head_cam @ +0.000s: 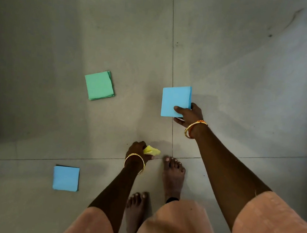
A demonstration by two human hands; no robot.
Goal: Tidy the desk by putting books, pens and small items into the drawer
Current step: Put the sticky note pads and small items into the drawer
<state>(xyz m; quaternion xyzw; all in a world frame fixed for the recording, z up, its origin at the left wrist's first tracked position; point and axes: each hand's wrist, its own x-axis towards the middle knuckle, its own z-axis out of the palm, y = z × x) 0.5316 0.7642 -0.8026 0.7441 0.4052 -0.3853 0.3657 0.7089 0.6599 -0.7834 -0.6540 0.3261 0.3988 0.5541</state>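
Over the tiled floor (233, 48), the right hand (187, 114) pinches a blue pad of square notes (175, 99) at its near corner, thumb on top and fingers beneath. The left hand (137, 151), lower and nearer the bare feet (173, 174), is curled round a crumpled yellow paper (151, 150). On the floor to the left lie 2 more pads: a green pad (99, 85), well apart from the held one, and a second blue pad (65, 178) nearer the person. Each wrist carries gold bangles (135, 162), and the sleeves (273, 229) are pink.
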